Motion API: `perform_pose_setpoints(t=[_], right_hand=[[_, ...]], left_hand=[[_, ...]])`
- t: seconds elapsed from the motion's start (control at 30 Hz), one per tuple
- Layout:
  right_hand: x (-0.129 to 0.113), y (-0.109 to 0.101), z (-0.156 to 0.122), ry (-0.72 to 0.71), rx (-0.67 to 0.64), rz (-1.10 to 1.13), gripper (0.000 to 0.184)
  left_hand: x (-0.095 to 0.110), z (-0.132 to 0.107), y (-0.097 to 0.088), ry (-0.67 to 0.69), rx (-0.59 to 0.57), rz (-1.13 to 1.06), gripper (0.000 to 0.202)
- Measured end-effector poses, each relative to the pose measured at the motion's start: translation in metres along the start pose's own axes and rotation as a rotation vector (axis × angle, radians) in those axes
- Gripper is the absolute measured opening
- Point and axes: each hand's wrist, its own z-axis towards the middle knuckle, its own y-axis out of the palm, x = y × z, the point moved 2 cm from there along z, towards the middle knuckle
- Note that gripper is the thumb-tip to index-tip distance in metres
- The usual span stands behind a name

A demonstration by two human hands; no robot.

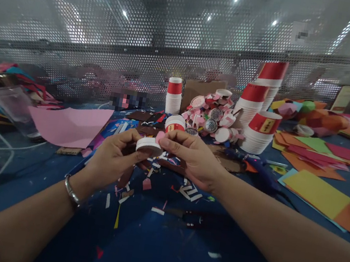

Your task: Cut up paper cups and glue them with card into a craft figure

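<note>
White disc point(149, 144), shallow and round: pale smooth rim, face toward me in grey-brown shadow. It sits mid-view, held up above the table. My left hand point(112, 156) has it by the left side, thumb low, fingers behind; grip narrow, closed on the disc. My right hand point(196, 155) pinches a small pink piece point(160, 137) between thumb and forefinger, at the disc's upper right edge. I can't tell whether the pink is attached there.

Edges: a red-and-white cup point(175, 123) just behind the fingers. Beyond, a heap of pink and white pieces point(213, 118); to its right, tall cup stacks point(259, 134). Left, a pink sheet point(71, 124) reaches close to my left hand. Blue tabletop point(135, 257) opens between the forearms toward the brown near edge, with paper scraps point(190, 192) strewn across it and dark-handled snips point(191, 219) lying below my right hand. Most room I see is on this near side.
</note>
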Motion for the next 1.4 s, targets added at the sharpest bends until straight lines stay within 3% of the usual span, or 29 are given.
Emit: perform_pose_setpoints(t=[0.13, 0.27, 0.43, 0.6, 0.77, 1.03, 1.4], right_hand=[[0.004, -0.006, 0.005, -0.205, 0.128, -0.132, 0.025], [0.010, -0.012, 0.009, -0.247, 0.173, -0.392, 0.021], [0.016, -0.002, 0.006, -0.212, -0.041, -0.959, 0.009], [0.017, 0.014, -0.001, -0.242, -0.210, -1.172, 0.008], [0.015, 0.021, -0.005, -0.243, -0.291, -1.445, 0.022], [0.016, 0.022, -0.004, -0.340, -0.365, -1.499, 0.025], [0.013, 0.021, -0.007, -0.354, -0.401, -1.508, 0.015]], left_hand=[[-0.008, 0.008, -0.010, -0.008, 0.149, 0.054, 0.026], [-0.012, 0.011, -0.013, -0.036, 0.243, 0.024, 0.029], [-0.010, 0.011, -0.012, -0.030, 0.289, -0.015, 0.026], [-0.010, 0.009, -0.011, -0.065, 0.282, -0.020, 0.028], [-0.006, 0.008, -0.008, -0.049, 0.218, 0.124, 0.029], [-0.007, 0.008, -0.008, -0.046, 0.204, 0.139, 0.029], [-0.008, 0.009, -0.009, -0.034, 0.199, 0.169, 0.029]])
